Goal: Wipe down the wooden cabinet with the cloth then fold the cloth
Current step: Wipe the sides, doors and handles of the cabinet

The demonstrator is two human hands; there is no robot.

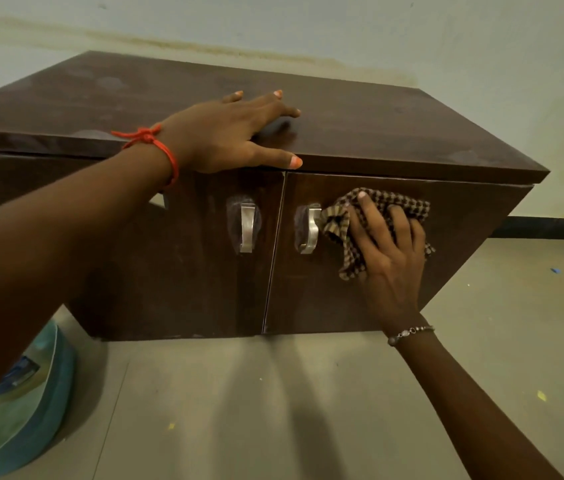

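Checked cloth (388,201), pressed under the spread right hand (389,252), is best swept to the right door (325,292) edges while the cabinet (394,129) is steadied by the flat left hand (225,133).

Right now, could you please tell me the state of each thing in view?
Cabinet top, smudged in places.
Left door, closed.
Right door, closed.
Cloth, bunched, pressed against the right door.
Right hand, spread over the cloth, pressing it.
Left hand, open, resting on the cabinet top.

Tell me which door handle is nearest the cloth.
The right door's handle: the cloth under the right hand lies right beside it. The left door's handle is farther off.
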